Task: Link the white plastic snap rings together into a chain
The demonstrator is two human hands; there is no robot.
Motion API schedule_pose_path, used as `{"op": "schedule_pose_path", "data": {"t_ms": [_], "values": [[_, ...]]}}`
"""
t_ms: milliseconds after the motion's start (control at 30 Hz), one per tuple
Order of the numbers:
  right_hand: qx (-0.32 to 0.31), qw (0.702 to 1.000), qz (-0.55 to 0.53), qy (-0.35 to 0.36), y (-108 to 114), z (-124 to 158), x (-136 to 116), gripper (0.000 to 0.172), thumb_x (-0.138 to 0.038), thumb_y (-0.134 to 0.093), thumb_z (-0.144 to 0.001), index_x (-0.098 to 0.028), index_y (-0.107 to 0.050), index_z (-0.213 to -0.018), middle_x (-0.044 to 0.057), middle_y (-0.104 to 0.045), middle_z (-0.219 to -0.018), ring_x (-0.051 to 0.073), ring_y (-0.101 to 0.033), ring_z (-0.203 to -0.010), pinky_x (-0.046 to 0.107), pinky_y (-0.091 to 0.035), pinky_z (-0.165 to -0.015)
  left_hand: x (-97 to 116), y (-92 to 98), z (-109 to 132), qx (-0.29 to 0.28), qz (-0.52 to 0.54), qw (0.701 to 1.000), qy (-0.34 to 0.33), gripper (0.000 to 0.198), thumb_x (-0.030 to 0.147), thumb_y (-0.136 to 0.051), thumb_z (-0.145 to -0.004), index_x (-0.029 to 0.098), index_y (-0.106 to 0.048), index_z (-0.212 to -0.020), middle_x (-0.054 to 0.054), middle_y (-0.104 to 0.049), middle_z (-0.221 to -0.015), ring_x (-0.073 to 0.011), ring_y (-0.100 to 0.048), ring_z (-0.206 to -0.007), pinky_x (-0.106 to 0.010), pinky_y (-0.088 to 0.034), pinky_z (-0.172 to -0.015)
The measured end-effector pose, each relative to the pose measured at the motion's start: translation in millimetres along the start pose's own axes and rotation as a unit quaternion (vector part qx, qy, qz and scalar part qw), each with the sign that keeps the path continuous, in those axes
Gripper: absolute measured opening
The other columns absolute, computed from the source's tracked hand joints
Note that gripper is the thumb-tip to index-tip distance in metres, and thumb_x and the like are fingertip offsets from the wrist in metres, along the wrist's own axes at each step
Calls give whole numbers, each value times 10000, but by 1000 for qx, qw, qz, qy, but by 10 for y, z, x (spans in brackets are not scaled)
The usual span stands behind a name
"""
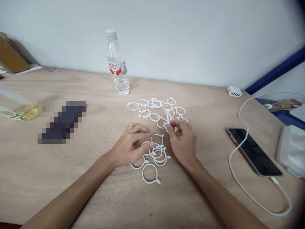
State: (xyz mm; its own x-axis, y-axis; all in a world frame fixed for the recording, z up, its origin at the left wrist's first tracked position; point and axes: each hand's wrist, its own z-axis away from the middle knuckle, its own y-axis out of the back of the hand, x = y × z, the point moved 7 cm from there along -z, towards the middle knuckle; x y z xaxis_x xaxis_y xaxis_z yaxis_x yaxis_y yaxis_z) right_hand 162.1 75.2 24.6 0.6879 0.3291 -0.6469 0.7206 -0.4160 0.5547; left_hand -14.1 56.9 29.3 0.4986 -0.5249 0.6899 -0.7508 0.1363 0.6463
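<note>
Two groups of white plastic rings lie on a wooden table [100, 197]. The far group [154, 108] spreads loosely; the near group [154, 156] is a chain of linked rings. My right hand [182, 143] pinches one white ring [168, 118] upright between thumb and fingers at the edge of the far group. My left hand [131, 146] rests over the near chain, its fingers curled and a fingertip touching a ring there.
A clear water bottle [117, 65] stands behind the rings. A phone [254, 152] with a white cable [240, 187] lies at right, beside a white box [292, 149]. A small white charger [234, 91] sits by the wall. A yellow-liquid bottle [16, 109] lies at left.
</note>
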Motion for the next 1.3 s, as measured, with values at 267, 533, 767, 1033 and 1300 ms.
{"op": "schedule_pose_path", "data": {"t_ms": [267,533,767,1033,1300], "values": [[-146,957,-83,237,-144,224,-457,141,-109,-507,-883,-218,-597,-886,38,-627,-737,199,-543,-773,334,-481,-675,-49,76,10,102,41,994,17,511,325,-697,-802,209,-552,-1278,-91,-658,-1138,-229,-598,-1027,-393,-476,-925],[-145,959,-110,218,-137,204,-469,188,-124,-553,-851,-233,-625,-986,42,-699,-792,216,-557,-785,408,-495,-754,82,134,49,154,-43,987,-31,422,237,-640,-840,212,-558,-1253,-66,-645,-986,-196,-583,-902,-357,-494,-829],[-117,976,-121,139,-69,119,-377,177,-190,-559,-869,-224,-654,-1014,60,-700,-841,225,-562,-849,399,-502,-731,136,125,61,174,-111,975,-84,389,223,-643,-818,185,-590,-1201,-63,-643,-906,-185,-553,-822,-338,-487,-760],[-177,951,-165,192,-135,154,-449,180,-135,-496,-909,-213,-655,-939,47,-716,-871,186,-606,-789,420,-457,-828,80,49,-13,65,5,998,-2,292,304,-514,-919,163,-664,-712,1,-573,-592,-116,-498,-576,-254,-412,-585],[-198,952,-195,130,-143,112,-403,196,-197,-461,-937,-221,-626,-834,23,-671,-765,182,-548,-757,384,-449,-777,26,-2,-11,23,49,997,46,248,321,-476,-917,166,-660,-858,-32,-661,-760,-161,-584,-723,-276,-453,-651]]}}
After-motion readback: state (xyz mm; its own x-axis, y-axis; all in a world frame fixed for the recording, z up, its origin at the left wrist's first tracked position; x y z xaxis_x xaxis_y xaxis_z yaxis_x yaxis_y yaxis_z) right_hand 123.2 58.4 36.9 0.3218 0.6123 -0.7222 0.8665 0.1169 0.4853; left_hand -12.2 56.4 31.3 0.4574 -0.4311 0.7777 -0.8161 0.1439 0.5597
